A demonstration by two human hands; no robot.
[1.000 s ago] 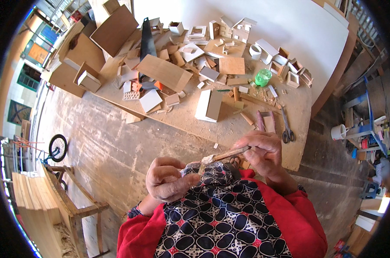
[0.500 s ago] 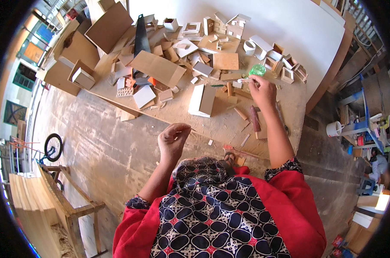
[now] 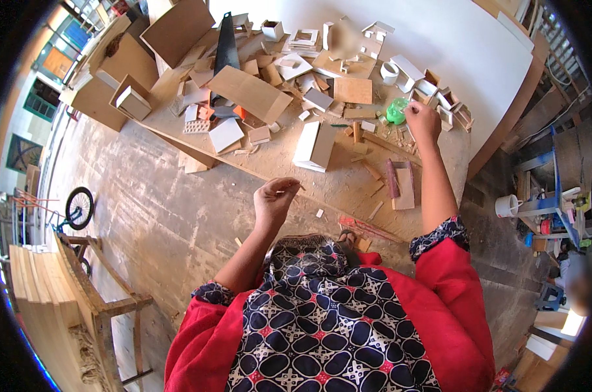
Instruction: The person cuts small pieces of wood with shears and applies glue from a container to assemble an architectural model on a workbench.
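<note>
One green tub (image 3: 396,111), just left of our right hand (image 3: 424,123)
It's on the cluttered table (image 3: 348,189), well apart from our left hand (image 3: 274,201), whose fingertips pinch a small brown sliver (image 3: 302,187) (honestly, we can't tell whether our right fingers grip anything).

Left hand (image 3: 274,201): it is hovering by the tabletop's (image 3: 345,181) near edge, fingers curling, tips sitting close together; whether they are pinching anything is too small to tell.
Left wrist (image 3: 264,224): it is bending slightly, pointing the fingers rightward.
Left forearm (image 3: 245,249): it is slanting forward, lying short of that near edge.
Right hand (image 3: 425,124): it is reaching farther than the left, bunching its fingers over the tabletop's right part, toward the right edge.
Right forearm (image 3: 438,186): it is stretching almost straight across the near right corner.
Upper arms (image 3: 456,281): both are angling outward from the torso (image 3: 328,326).
</note>
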